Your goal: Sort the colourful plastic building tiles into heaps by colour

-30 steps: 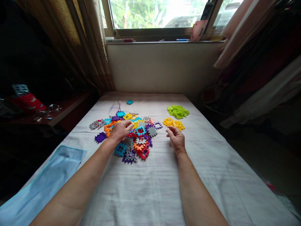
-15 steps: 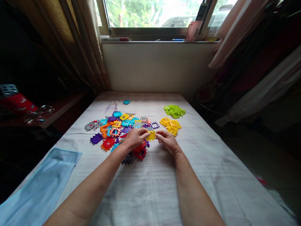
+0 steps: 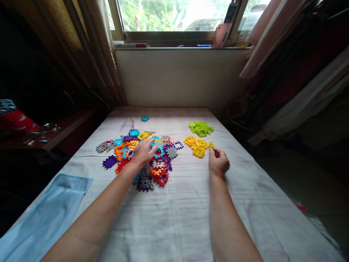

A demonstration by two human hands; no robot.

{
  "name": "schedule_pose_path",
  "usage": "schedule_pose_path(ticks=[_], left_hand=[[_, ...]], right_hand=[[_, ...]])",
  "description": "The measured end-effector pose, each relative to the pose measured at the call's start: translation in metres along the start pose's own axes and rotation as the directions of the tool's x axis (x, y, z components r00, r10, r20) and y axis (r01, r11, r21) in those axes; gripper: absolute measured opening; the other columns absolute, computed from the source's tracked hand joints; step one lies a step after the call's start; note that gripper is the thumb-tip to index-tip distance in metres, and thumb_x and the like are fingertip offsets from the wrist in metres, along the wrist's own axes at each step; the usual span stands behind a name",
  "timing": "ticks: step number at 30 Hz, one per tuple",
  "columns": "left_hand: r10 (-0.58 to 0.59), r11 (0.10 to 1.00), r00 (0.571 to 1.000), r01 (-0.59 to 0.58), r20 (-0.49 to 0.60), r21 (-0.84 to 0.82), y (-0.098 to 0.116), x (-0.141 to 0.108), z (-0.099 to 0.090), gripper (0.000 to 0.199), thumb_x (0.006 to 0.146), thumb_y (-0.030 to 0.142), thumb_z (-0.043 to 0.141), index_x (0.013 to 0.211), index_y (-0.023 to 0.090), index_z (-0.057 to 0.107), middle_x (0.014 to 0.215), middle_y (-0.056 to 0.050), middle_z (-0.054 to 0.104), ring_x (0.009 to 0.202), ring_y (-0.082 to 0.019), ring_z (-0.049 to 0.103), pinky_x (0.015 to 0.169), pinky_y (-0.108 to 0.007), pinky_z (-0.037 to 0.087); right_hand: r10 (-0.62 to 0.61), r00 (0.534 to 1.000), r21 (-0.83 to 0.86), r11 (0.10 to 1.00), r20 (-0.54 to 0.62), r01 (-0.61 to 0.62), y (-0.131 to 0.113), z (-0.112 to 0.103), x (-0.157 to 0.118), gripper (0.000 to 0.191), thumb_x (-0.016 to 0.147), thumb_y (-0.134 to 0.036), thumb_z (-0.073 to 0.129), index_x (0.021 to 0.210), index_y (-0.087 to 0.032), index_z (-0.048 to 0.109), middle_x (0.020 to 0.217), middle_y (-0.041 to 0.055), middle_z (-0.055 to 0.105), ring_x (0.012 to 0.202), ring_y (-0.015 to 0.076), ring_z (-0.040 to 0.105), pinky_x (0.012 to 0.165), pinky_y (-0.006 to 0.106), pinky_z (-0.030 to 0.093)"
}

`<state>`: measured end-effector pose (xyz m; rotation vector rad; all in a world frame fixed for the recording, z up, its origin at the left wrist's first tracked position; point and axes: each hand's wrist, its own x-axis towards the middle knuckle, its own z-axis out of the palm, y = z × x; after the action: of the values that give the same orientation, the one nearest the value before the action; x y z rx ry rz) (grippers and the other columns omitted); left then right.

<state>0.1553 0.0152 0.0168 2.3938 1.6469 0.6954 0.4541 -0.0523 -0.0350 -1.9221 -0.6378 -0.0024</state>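
Observation:
My left hand [image 3: 144, 152] is over the mixed pile of toothed plastic pieces [image 3: 158, 163], its fingers apart and no piece seen gripped. The pile has orange, red, purple, grey, blue and yellow pieces. My right hand [image 3: 219, 161] pinches a small yellow piece [image 3: 211, 145] at the right edge of the yellow group [image 3: 198, 146]. Behind that group lies a heap of lime green pieces [image 3: 201, 128]. A lone blue piece [image 3: 145, 118] rests near the far edge.
A pale cloth [image 3: 185, 211] covers the table. A light blue cloth [image 3: 51, 211] lies at the left. Glasses [image 3: 49, 128] and a red item [image 3: 19, 122] sit on a dark side surface. Hanging clothes are at the right, and a window is beyond.
My right hand has moved right with the yellow piece, to the yellow group. My left hand has let go of that piece and moved left over the mixed pile, its fingers now spread.

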Motion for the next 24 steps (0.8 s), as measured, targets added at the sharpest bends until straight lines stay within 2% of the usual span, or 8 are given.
schedule_pose_path(ticks=[3,6,9,13,15,18,21,24], left_hand=[[-0.053,0.995,0.996,0.048,0.065,0.082,-0.01,-0.001,0.003,0.045,0.091,0.038,0.052,0.129,0.018,0.061,0.14,-0.011,0.059,0.132,-0.026,0.052,0.114,-0.041,0.036],[-0.054,0.993,0.992,0.042,0.111,0.111,-0.013,-0.002,0.006,0.047,0.091,0.041,0.052,0.132,0.02,0.059,0.141,-0.01,0.059,0.133,-0.026,0.051,0.114,-0.041,0.036],[-0.039,0.993,0.99,0.023,0.139,0.114,-0.01,0.0,0.008,0.05,0.091,0.044,0.051,0.136,0.021,0.056,0.144,-0.009,0.056,0.135,-0.026,0.048,0.115,-0.041,0.034],[-0.057,0.99,0.976,0.029,0.209,0.136,0.002,0.005,0.011,0.06,0.091,0.05,0.049,0.144,0.021,0.048,0.153,-0.01,0.046,0.144,-0.03,0.037,0.118,-0.048,0.026],[-0.035,0.99,0.968,-0.001,0.249,0.141,0.01,0.005,0.014,0.062,0.09,0.054,0.049,0.145,0.024,0.046,0.156,-0.01,0.042,0.146,-0.031,0.031,0.118,-0.053,0.022],[0.027,0.989,0.958,-0.068,0.286,0.133,0.02,0.001,0.02,0.06,0.09,0.056,0.05,0.143,0.028,0.048,0.155,-0.01,0.043,0.145,-0.031,0.033,0.118,-0.058,0.019],[0.09,0.984,0.957,-0.128,0.276,0.123,0.026,-0.01,0.021,0.055,0.089,0.052,0.053,0.139,0.028,0.052,0.153,-0.01,0.046,0.143,-0.03,0.038,0.118,-0.06,0.017],[0.158,0.976,0.954,-0.19,0.253,0.107,0.025,-0.023,0.015,0.049,0.089,0.046,0.056,0.133,0.026,0.057,0.148,-0.011,0.052,0.138,-0.029,0.045,0.118,-0.059,0.018]], right_hand=[[-0.019,0.998,-0.082,0.996,0.063,0.024,0.004,0.004,-0.003,0.03,0.076,-0.043,0.059,0.087,-0.019,0.074,0.078,0.0069,0.074,0.066,0.0201,0.063,0.062,0.028,0.043],[-0.078,0.99,-0.107,0.99,0.12,0.091,0.008,0.009,-0.006,0.031,0.075,-0.04,0.058,0.09,-0.02,0.075,0.08,0.0055,0.075,0.065,0.0182,0.062,0.06,0.027,0.042],[-0.112,0.984,-0.094,0.988,0.136,0.125,0.011,0.012,-0.006,0.033,0.075,-0.039,0.055,0.092,-0.02,0.076,0.082,0.0064,0.075,0.068,0.0194,0.063,0.061,0.028,0.043],[-0.079,0.985,-0.084,0.992,0.15,0.093,0.009,0.012,-0.005,0.035,0.075,-0.038,0.053,0.092,-0.019,0.076,0.085,0.0081,0.076,0.073,0.0221,0.065,0.066,0.03,0.047],[-0.055,0.984,-0.084,0.994,0.171,0.071,0.007,0.011,-0.004,0.035,0.075,-0.037,0.052,0.092,-0.018,0.076,0.085,0.0086,0.076,0.075,0.0232,0.066,0.067,0.031,0.048],[-0.041,0.982,-0.077,0.995,0.184,0.056,0.006,0.01,-0.004,0.037,0.074,-0.038,0.052,0.091,-0.018,0.077,0.082,0.0087,0.076,0.073,0.0239,0.066,0.067,0.031,0.048],[-0.061,0.981,-0.058,0.996,0.183,0.073,0.009,0.011,-0.003,0.039,0.073,-0.04,0.051,0.09,-0.018,0.077,0.081,0.009,0.076,0.071,0.0238,0.065,0.065,0.031,0.047],[-0.085,0.981,-0.046,0.994,0.172,0.095,0.011,0.012,-0.003,0.04,0.071,-0.041,0.05,0.088,-0.018,0.077,0.078,0.0087,0.075,0.069,0.0231,0.064,0.063,0.031,0.047]])
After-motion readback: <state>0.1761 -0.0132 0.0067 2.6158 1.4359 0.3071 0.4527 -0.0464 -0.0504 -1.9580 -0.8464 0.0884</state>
